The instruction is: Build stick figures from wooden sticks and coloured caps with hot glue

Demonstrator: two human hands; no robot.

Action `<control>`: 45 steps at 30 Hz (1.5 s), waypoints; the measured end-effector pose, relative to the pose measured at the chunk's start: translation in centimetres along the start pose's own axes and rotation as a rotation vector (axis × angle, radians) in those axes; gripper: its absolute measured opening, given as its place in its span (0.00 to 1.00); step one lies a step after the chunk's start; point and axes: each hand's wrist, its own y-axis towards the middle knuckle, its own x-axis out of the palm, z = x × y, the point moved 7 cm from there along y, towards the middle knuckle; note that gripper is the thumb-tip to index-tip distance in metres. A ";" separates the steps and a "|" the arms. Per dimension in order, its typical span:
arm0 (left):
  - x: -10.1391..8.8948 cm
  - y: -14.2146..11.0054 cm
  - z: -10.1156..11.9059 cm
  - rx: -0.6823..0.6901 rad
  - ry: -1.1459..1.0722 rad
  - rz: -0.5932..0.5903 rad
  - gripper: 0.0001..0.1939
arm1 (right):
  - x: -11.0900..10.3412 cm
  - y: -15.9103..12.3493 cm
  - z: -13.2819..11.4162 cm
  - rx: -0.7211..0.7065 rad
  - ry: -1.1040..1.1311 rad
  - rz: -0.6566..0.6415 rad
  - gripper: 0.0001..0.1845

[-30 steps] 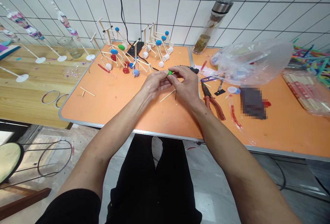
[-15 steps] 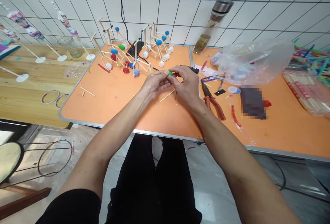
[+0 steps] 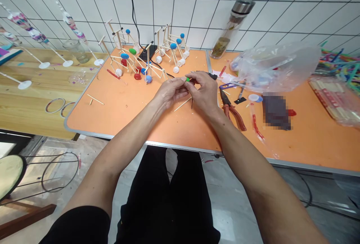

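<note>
A small green piece, perhaps clay, (image 3: 187, 80) is pinched between the fingertips of my left hand (image 3: 172, 89) and my right hand (image 3: 204, 89). Both hands are closed on it above the orange table, and the fingers cover much of it. Beneath them lies a thin wooden stick (image 3: 182, 104). Beyond my hands stand several small bicycle-like models made of sticks, with blue, red, green and white rounded pieces, such as a green piece (image 3: 132, 51) and a blue piece (image 3: 149, 79). Pliers with red handles (image 3: 232, 110) rest to the right of my right hand.
A glass bottle (image 3: 231, 30) stands by the tiled wall. To the right are a clear plastic bag (image 3: 277, 68), a pack of sticks (image 3: 334, 99) and a blurred dark patch (image 3: 276, 111). A phone (image 3: 147, 53) lies behind the models; decorated sticks on white bases (image 3: 67, 63) stand left.
The green piece and my fingertips have shifted very slightly to the right. Everything on the table has stayed in place.
</note>
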 end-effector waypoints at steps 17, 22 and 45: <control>0.1 0.1 -0.4 -0.039 -0.006 -0.005 0.11 | 0.0 0.0 -0.1 0.012 0.008 -0.009 0.20; 0.0 0.2 -0.4 -0.030 -0.018 0.003 0.09 | 0.1 -0.1 0.1 0.016 -0.016 -0.002 0.18; 0.3 -0.1 -0.4 -0.051 -0.011 0.002 0.15 | 0.3 -0.1 0.3 0.028 -0.012 -0.011 0.12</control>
